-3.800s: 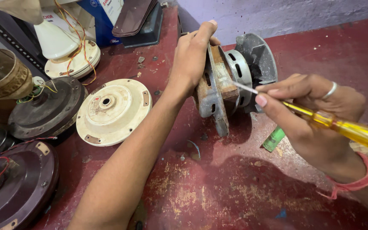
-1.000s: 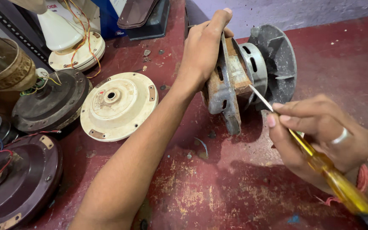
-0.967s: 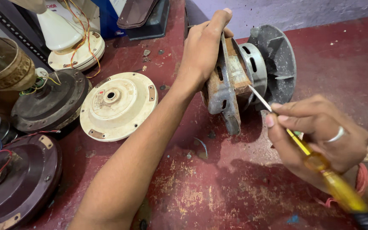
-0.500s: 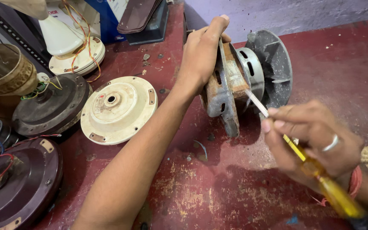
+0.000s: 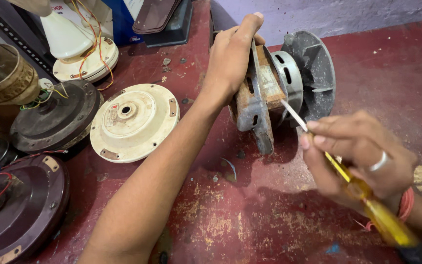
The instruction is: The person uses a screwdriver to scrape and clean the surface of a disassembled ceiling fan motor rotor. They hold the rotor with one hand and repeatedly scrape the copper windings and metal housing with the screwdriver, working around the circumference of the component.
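Yellow screwdriver point(image 5: 367, 200) tip lower, motor point(image 5: 279, 88) still gripped

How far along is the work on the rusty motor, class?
Done: the rusty motor stands on edge on the red table, steadied by the left hand. In hand: the right hand holds a yellow-handled screwdriver, its tip at the rusty middle band. Left: the housing looks assembled, nothing removed lies beside it.

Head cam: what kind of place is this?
Likely a fan or small-motor repair shop. The left hand steadies a rusty motor, the right hand works a yellow-handled screwdriver, and a cream fan housing lies on the worn red bench.
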